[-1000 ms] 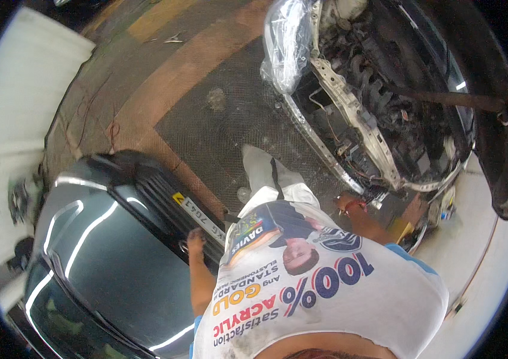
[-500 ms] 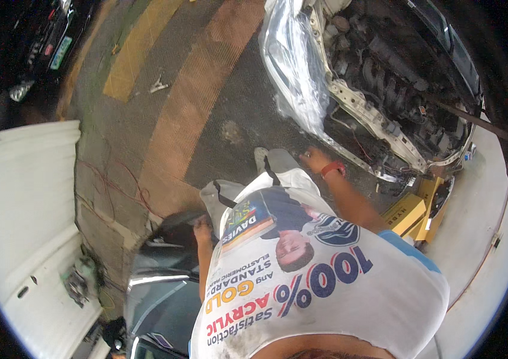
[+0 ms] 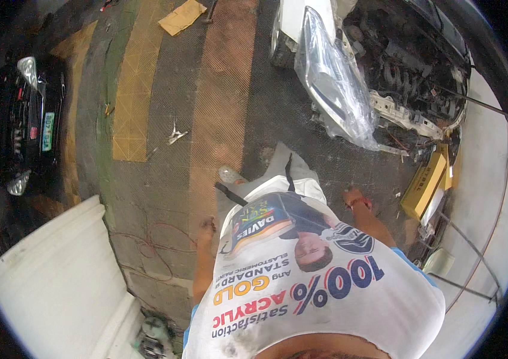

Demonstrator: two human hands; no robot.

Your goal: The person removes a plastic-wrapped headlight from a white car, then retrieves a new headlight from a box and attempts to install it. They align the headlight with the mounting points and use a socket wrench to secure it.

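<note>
My left hand (image 3: 208, 226) hangs beside the left hip, low over the floor, its fingers loosely bent and nothing seen in it. On the other side my right hand (image 3: 356, 196), with a red band at the wrist, hangs away from the body and also looks empty. Neither hand touches anything. Nearest ahead of the right hand is a car front stripped to its frame (image 3: 406, 113), its engine bay bare. A headlight wrapped in clear plastic (image 3: 335, 90) sits at that car's near corner.
A yellow cardboard box (image 3: 423, 188) stands at the right by a white wall. On the left are a white panel (image 3: 56, 269), a black car (image 3: 17, 125) and a red hose (image 3: 152, 242) on the floor. A small metal stand (image 3: 176, 133) and brown paper (image 3: 182, 17) lie ahead.
My view has shifted left, bringing the black car further in. The dark car panel beside my left hand has left view. My right hand has come back from near the stripped car.
</note>
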